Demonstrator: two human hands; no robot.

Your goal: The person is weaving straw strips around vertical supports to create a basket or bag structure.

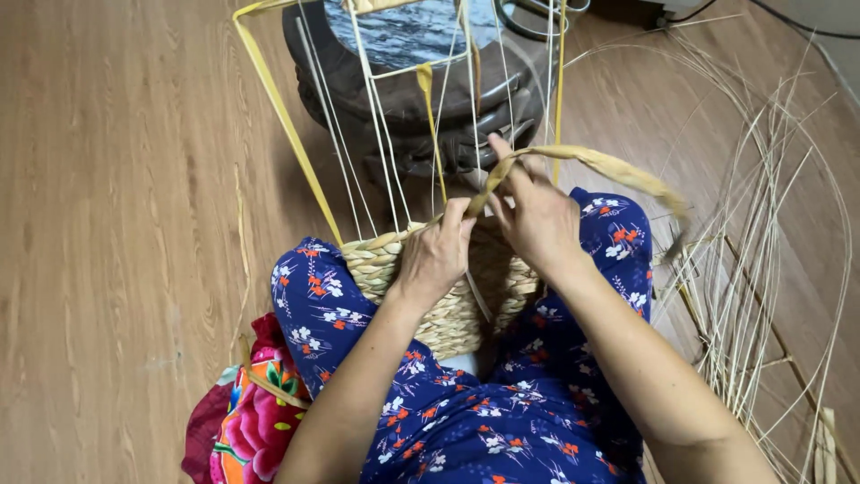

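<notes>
Basket [448, 296] clamped between knees at centre frame to steady it; left hand [436, 255] presses the rim, right hand [537, 220] pinches shut on a strand [609, 166].

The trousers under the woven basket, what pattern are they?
Dark blue trousers with white and orange flowers, head view.

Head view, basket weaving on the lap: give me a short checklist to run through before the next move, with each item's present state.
1. Left hand steadies the woven basket at its rim: ok.
2. Right hand grips the twisted straw strand: ok.
3. Basket braced between the knees: ok.
4. Upright stakes stand free above the rim: ok.
5. Spare straw bundle lies on the floor at the right: ok.
6. Strand's free end frayed or sound: cannot tell.
</notes>
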